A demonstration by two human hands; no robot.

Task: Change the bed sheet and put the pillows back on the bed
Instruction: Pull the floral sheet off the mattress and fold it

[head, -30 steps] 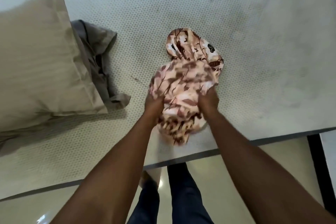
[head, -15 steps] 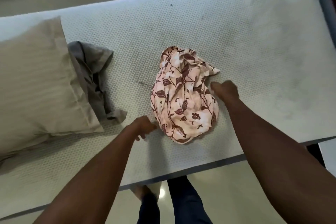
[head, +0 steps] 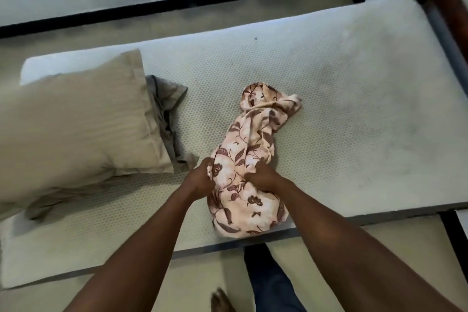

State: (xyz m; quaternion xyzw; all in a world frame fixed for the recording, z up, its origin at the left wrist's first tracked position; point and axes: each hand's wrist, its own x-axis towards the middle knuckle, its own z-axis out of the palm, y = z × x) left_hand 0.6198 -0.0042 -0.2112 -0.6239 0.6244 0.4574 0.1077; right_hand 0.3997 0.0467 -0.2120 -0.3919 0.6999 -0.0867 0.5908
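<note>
Looking down from the head camera, both my hands are closed on the same bundle. My left hand [head: 200, 180] has its fingers curled into the left side of the floral sheet [head: 249, 157]; my right hand [head: 263, 177] grips a fold on its right side, knuckles up; the two hands sit close together, with a ridge of cloth between them.

The floral sheet is bunched into a long crumpled roll, pink with brown leaves. It lies on the bare mattress [head: 354, 109], one end at the near edge in front of me and the other reaching toward the middle.

A tan striped pillow [head: 76, 121] rests on the left part of the mattress; a crumpled grey cloth [head: 168, 109] lies against the pillow's right edge, near the sheet but apart from it.

Below the mattress edge I see my trouser leg [head: 273, 284] and a bare foot [head: 222, 301] on the floor [head: 202, 273].
</note>
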